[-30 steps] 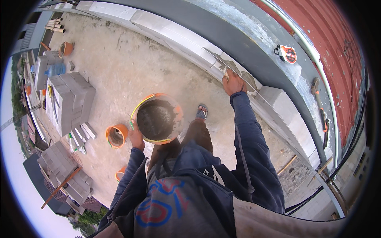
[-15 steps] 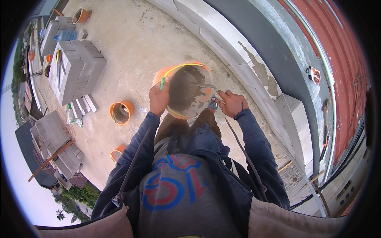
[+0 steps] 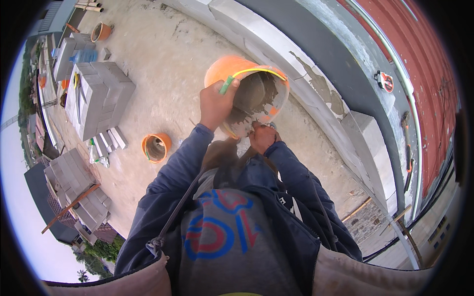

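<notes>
An orange bucket (image 3: 228, 69) is tilted toward me in front of my legs, its mouth facing me. Grey wet mortar (image 3: 254, 93) coats its inside, with orange patches showing near the lower rim. My left hand (image 3: 217, 104) is closed at the bucket's left rim, around the green grip (image 3: 226, 85) of its yellow handle (image 3: 259, 70). Against the near rim my right hand (image 3: 262, 138) is closed in a fist. It held a trowel a moment ago; the trowel is now mostly hidden by the fingers and the bucket.
A smaller orange bucket (image 3: 156, 148) stands on the concrete floor to the left. Stacked grey blocks (image 3: 103, 98) rise behind it, a yellow-handled saw on top. A low block wall (image 3: 276, 49) runs along the right, with a tape measure (image 3: 384, 81) and a hammer-like tool (image 3: 408, 148) beyond.
The bucket has moved up and right and tipped further toward me, my left hand going with it. My right hand has moved from the bucket's right side to its near rim.
</notes>
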`<action>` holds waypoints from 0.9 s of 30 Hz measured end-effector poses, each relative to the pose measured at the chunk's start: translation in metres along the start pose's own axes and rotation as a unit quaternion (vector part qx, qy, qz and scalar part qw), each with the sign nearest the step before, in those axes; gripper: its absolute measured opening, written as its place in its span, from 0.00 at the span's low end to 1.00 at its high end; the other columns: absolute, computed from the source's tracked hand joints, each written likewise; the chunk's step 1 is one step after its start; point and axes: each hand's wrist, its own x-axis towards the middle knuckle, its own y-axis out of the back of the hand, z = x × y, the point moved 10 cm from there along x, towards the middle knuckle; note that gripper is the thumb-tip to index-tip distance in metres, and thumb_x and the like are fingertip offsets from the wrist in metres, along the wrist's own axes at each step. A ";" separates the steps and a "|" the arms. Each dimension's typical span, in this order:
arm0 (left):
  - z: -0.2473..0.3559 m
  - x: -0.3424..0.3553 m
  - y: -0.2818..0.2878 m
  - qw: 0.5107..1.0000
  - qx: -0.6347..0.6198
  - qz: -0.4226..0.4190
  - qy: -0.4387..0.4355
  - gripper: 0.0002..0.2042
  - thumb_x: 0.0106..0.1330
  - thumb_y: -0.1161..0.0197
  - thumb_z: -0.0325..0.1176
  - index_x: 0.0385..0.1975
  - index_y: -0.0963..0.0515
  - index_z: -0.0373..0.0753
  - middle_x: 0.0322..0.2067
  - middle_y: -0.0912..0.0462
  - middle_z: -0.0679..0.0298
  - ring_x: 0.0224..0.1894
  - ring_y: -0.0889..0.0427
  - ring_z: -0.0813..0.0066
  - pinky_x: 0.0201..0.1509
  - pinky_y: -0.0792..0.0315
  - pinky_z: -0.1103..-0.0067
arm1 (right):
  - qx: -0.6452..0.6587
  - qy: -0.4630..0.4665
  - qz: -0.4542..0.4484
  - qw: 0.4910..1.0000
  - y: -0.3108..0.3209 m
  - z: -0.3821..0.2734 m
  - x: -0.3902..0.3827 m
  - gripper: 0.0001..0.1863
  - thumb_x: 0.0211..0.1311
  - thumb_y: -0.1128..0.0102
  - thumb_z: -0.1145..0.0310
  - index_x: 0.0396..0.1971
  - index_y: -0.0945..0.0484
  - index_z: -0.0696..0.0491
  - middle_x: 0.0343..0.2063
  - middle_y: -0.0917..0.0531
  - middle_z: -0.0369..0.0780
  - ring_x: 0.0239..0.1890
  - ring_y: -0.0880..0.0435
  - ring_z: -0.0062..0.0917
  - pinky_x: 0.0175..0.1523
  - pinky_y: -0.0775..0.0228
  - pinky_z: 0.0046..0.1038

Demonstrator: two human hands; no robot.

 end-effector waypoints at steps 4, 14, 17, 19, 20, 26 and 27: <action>-0.023 -0.006 -0.015 1.000 0.015 -0.021 0.017 0.28 0.74 0.33 0.52 0.19 0.27 0.33 0.14 0.32 0.63 0.21 0.36 0.79 0.26 0.36 0.70 | 0.399 -0.118 -0.177 0.892 -0.034 0.013 0.010 0.20 0.74 0.50 0.57 0.58 0.25 0.51 0.31 0.16 0.48 0.25 0.15 0.36 0.28 0.22 0.39; -0.150 -0.019 0.018 0.973 -0.146 0.066 0.168 0.26 0.81 0.43 0.54 0.31 0.17 0.35 0.23 0.25 0.75 0.27 0.32 0.88 0.29 0.37 0.80 | 0.788 -0.114 -0.220 0.563 0.007 0.059 -0.032 0.22 0.76 0.54 0.58 0.63 0.28 0.53 0.22 0.24 0.40 0.12 0.28 0.24 0.16 0.35 0.27; -0.184 -0.041 0.038 0.958 -0.141 0.103 0.228 0.27 0.82 0.44 0.54 0.36 0.16 0.33 0.25 0.24 0.74 0.29 0.31 0.87 0.31 0.35 0.81 | 0.711 -0.158 -0.063 0.683 0.058 0.141 -0.031 0.22 0.77 0.54 0.61 0.64 0.27 0.54 0.23 0.22 0.41 0.12 0.28 0.24 0.16 0.36 0.27; -0.198 -0.048 0.052 0.952 -0.132 0.125 0.245 0.27 0.82 0.45 0.54 0.40 0.16 0.31 0.26 0.23 0.74 0.29 0.31 0.86 0.32 0.34 0.81 | 0.594 -0.210 0.007 0.777 0.083 0.204 -0.018 0.22 0.76 0.52 0.60 0.64 0.25 0.52 0.27 0.18 0.44 0.16 0.23 0.28 0.21 0.30 0.31; -0.200 -0.051 0.058 0.950 -0.134 0.135 0.247 0.27 0.82 0.45 0.54 0.42 0.15 0.30 0.27 0.23 0.74 0.30 0.30 0.86 0.33 0.34 0.80 | 0.520 -0.234 0.023 0.821 0.092 0.232 -0.008 0.23 0.76 0.50 0.58 0.64 0.24 0.52 0.31 0.15 0.46 0.21 0.16 0.34 0.26 0.23 0.35; -0.230 -0.076 0.102 0.939 -0.069 0.150 0.301 0.29 0.82 0.45 0.56 0.48 0.16 0.28 0.28 0.23 0.71 0.31 0.27 0.83 0.35 0.30 0.78 | -0.061 -0.117 0.292 0.947 0.151 0.268 0.107 0.24 0.73 0.48 0.54 0.62 0.23 0.49 0.37 0.11 0.50 0.37 0.09 0.43 0.46 0.19 0.46; -0.245 -0.084 0.119 0.937 -0.034 0.149 0.313 0.31 0.81 0.45 0.59 0.49 0.16 0.29 0.28 0.23 0.71 0.32 0.27 0.82 0.37 0.29 0.78 | -0.044 -0.133 0.267 0.954 0.150 0.256 0.125 0.24 0.72 0.47 0.54 0.62 0.23 0.49 0.40 0.11 0.51 0.41 0.10 0.46 0.49 0.20 0.47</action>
